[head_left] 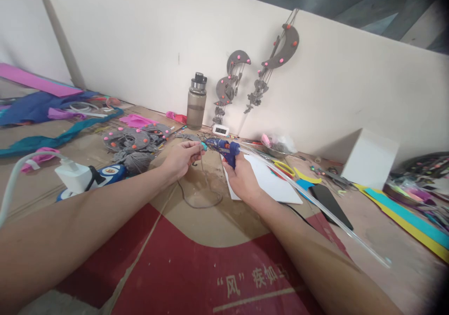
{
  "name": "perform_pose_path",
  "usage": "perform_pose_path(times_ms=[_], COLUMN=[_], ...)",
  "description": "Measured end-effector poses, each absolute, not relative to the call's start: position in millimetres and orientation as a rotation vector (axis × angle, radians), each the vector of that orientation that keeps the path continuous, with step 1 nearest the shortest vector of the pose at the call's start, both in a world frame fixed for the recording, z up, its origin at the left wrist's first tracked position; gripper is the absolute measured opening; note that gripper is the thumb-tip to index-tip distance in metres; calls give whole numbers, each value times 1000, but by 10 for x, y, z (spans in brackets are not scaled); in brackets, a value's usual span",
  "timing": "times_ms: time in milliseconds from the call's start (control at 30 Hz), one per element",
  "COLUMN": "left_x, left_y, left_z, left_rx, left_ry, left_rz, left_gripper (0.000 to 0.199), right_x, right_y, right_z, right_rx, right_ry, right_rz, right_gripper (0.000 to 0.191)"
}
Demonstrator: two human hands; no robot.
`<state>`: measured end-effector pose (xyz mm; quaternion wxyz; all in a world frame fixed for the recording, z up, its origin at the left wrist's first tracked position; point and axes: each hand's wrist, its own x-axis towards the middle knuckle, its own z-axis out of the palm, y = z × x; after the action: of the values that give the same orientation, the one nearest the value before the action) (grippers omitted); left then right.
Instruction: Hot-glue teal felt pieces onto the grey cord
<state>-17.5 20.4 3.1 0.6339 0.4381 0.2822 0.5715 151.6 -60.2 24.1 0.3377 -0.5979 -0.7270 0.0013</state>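
My right hand [243, 177] is wrapped round the handle of a blue hot glue gun [222, 146], whose nozzle points left. A long clear glue stick [315, 200] runs from the gun's rear down to the right. My left hand [180, 161] is closed in a pinch close to the nozzle. From its fingertips a thin grey cord [202, 206] hangs and loops on the cardboard. A small teal piece [204, 146] shows between the fingertips and the nozzle; I cannot tell which it belongs to. Behind the hand lies a flat grey strip [189, 138].
Grey moon ornaments [238, 61] with pompoms hang on the white wall. A water bottle [196, 102] and small digital clock [220, 130] stand at the back. White paper [273, 184] and a black phone [331, 205] lie right; a plugged power strip [108, 175] sits left.
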Motion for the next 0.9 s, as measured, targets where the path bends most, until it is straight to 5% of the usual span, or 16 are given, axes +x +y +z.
perform_pose_path(times_ms=[900], left_x=[-186], left_y=[225], left_z=[-5], left_rx=[1029], left_ry=[638], left_rz=[1305], left_gripper=[21], right_x=[1511], right_y=[-600], right_z=[230], right_rx=[-1567], right_ry=[-1888], right_rz=[6], right_gripper=[29])
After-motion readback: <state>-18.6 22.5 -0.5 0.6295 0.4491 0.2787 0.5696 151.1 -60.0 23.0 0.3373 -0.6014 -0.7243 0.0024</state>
